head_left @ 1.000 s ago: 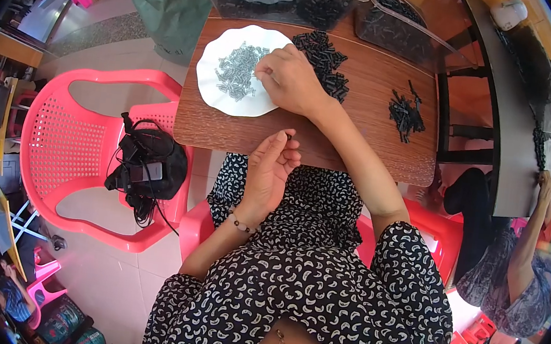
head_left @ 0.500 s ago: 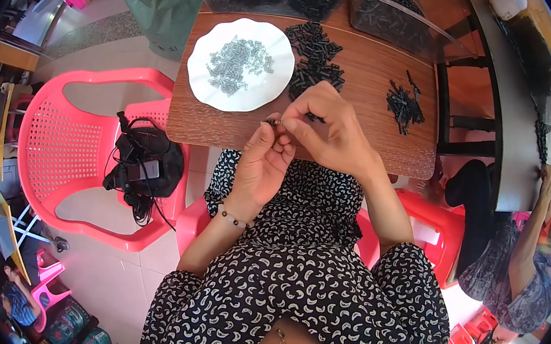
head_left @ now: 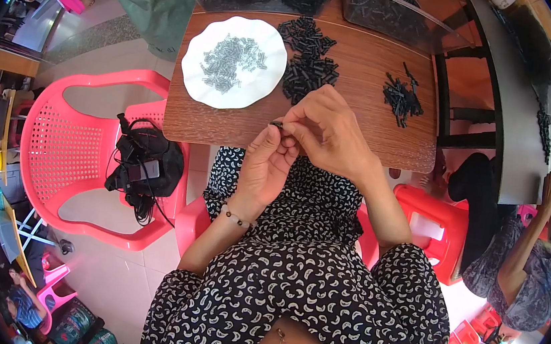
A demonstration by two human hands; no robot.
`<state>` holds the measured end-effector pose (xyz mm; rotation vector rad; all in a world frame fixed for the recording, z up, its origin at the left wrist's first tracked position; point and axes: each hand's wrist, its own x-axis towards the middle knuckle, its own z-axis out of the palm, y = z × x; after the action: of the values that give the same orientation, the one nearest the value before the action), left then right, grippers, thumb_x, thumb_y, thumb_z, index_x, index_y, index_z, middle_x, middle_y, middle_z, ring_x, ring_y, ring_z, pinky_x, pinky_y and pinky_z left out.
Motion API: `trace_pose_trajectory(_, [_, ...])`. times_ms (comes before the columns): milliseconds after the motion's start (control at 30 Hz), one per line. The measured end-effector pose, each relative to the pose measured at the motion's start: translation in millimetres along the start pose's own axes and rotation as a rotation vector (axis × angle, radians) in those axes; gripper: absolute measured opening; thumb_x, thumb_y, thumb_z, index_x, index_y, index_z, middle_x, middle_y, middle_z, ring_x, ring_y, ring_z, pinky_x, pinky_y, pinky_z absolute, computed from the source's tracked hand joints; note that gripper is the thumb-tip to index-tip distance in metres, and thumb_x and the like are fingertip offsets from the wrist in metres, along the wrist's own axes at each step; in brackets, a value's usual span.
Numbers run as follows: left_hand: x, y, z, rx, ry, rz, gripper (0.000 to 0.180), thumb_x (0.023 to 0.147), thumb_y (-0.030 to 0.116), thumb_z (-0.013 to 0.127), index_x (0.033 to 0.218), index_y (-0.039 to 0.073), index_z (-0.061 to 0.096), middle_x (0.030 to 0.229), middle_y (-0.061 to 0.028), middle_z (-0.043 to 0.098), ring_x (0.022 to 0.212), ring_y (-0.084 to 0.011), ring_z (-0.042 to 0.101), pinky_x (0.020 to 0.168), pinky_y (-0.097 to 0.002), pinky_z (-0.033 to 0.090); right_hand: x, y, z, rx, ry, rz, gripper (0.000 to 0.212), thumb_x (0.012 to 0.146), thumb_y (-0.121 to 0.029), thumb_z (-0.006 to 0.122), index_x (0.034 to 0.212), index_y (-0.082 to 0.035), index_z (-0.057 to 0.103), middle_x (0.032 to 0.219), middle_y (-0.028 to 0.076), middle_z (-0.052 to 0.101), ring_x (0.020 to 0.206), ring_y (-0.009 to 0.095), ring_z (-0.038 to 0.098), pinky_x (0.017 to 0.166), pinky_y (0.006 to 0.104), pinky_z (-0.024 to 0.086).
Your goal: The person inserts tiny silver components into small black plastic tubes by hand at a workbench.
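Observation:
My left hand (head_left: 267,164) is closed, palm up, at the table's near edge, pinching a small dark piece (head_left: 276,124) between thumb and fingers. Against the same piece, the fingertips of my right hand (head_left: 328,134) are pressed together from the right. Whether a second tiny part sits in that pinch is too small to tell. Beyond my hands lies a pile of short black tube-like pieces (head_left: 309,75). A white scalloped plate (head_left: 194,86) to its left holds many small clear pieces (head_left: 230,63). Farther right on the brown table (head_left: 361,127) is a small heap of longer black pieces (head_left: 402,99).
Two clear plastic bins (head_left: 411,28) with black pieces stand along the table's far side. On my left is a pink chair (head_left: 69,150) with a black bag and cables (head_left: 148,169). Another person (head_left: 521,265) sits at a dark table (head_left: 523,151) on the right.
Both my hands stay together at the small piece, with the right fingers shifted slightly over it. The view has moved a little; at right, the other person's hand has moved.

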<state>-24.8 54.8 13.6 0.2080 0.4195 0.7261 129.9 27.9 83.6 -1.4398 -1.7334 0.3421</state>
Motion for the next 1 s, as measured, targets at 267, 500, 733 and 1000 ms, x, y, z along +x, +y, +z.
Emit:
trace_pose_trajectory(267, [1,-4,-1,-0.070,-0.006,-0.072,0.024,0.091,0.024,0.062,0.108,0.007,0.062,0.094,-0.0002,0.065,0.084,-0.0096,0.060,0.077,-0.0244,0.051,-2,6,-9,0.065,0.061,0.088,0.012,0.075,-0.008,0.072,0.083,-0.004,0.064,0.079,0.007,0.061,0.080,0.025,0.055,0.070,0.0348,0.044])
trace_pose_trajectory(500, [1,-2,10,-0.193,0.097,-0.183,0.022,0.096,0.017,0.055,0.112,0.003,0.058,0.098,-0.0073,0.064,0.080,-0.0142,0.061,0.071,-0.0261,0.052,11,90,-41,-0.165,0.131,0.317,0.013,0.085,-0.008,0.064,0.095,0.000,0.065,0.080,0.011,0.066,0.069,0.018,0.060,0.065,0.0305,0.047])
trace_pose_trajectory(733, [1,-5,6,-0.139,0.066,-0.179,0.022,0.094,0.016,0.059,0.111,0.003,0.060,0.095,-0.0049,0.064,0.081,-0.0115,0.061,0.073,-0.0253,0.052,44,148,-48,-0.327,0.092,0.280,0.019,0.084,-0.008,0.060,0.101,-0.004,0.066,0.098,0.019,0.066,0.101,0.036,0.057,0.088,0.0447,0.045])
trace_pose_trajectory(1000, [2,-3,5,-0.123,0.085,-0.159,0.023,0.093,0.020,0.060,0.110,0.003,0.060,0.093,-0.0038,0.062,0.080,-0.0115,0.059,0.073,-0.0252,0.052,51,160,-38,-0.337,0.067,0.303,0.016,0.081,-0.007,0.064,0.096,-0.003,0.067,0.096,0.016,0.065,0.102,0.034,0.055,0.089,0.0422,0.045])
